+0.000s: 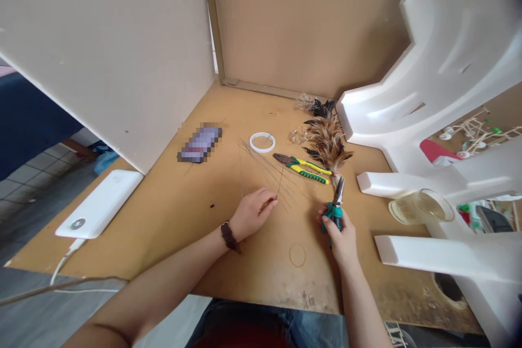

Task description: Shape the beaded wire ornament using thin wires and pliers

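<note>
My left hand (253, 213) is closed in a pinch around a thin wire (280, 184), which points up and away from the fingertips. Several loose wires (267, 166) lie on the wooden table just beyond it. In my right hand (340, 231) is a pair of teal-handled needle-nose pliers (337, 201), jaws pointing away from me. Yellow-and-green combination pliers (305, 169) rest on the tabletop between the wires and a bundle of brown feathers (328, 141). A white ring-shaped roll (262, 142) lies behind the wires. Nearer to me is a thin rubber band (297, 255).
A phone-like device (199, 144), blurred out, lies at the left. The white power bank (100, 204) with a cable sits by the left edge. White moulded panels (408, 185) stand at the right, beside a tilted-looking glass of pale liquid (422, 206). Boards enclose the back and left.
</note>
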Demonstrator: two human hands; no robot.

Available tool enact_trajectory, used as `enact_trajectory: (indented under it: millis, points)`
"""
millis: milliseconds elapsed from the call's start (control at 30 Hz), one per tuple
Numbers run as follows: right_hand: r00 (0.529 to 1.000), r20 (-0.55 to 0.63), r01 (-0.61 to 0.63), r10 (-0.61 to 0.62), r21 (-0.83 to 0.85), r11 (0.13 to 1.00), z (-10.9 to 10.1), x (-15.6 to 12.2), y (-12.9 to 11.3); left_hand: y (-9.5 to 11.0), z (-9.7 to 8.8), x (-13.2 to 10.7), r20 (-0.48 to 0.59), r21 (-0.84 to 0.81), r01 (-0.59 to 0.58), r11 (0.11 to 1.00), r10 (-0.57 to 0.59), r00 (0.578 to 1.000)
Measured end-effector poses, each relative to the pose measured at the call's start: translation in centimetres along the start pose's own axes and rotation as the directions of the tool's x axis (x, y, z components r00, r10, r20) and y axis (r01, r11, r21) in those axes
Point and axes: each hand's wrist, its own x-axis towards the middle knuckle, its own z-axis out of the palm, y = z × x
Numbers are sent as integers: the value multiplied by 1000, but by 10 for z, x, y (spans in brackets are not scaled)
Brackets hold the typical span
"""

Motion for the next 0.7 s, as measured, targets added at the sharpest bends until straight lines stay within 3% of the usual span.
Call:
enact_trajectory:
  millis: [167, 267, 333, 400, 500, 700]
  points:
    - [1000, 3, -7, 7, -7, 1000, 0, 0, -1, 2, -2, 0, -20, -32, 11, 999, -12, 1000]
    - [1000, 7, 0, 0, -6, 1000, 1, 0, -1, 0, 0, 2, 36, -183, 137, 973, -133, 990]
    - [1000, 5, 2, -2, -5, 1000, 1, 0, -1, -2, 3, 3, 79, -434, 269, 860, -261, 962]
    - [1000, 4, 0, 0, -3, 1000, 2, 0, -1, -3, 5, 5, 175, -649, 384, 657, -362, 916]
    - [1000, 2, -4, 4, 2, 1000, 2, 1, -2, -2, 4, 6, 299, -757, 474, 449, -408, 863]
    - [1000, -7, -9, 9, 13, 1000, 1, 1, -2, 1, 1, 5, 336, -776, 495, 391, -408, 849]
